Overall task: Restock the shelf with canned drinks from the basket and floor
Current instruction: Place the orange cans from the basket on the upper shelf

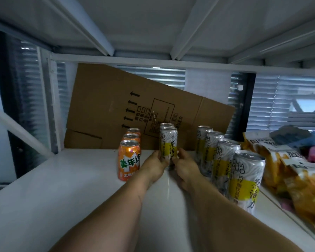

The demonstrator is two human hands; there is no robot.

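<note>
On the white shelf (62, 179), a row of three orange cans (129, 159) runs from near to far at the left. Just right of them the left hand (154, 167) and the right hand (185, 169) meet around a tall silver-and-yellow can (168, 142), each grip curled against its lower part; a second such can stands just behind it. Flattened cardboard (107, 106) leans at the far side. Further right, four matching silver cans (225, 160) stand in a row, then snack bags (289, 170).
</note>
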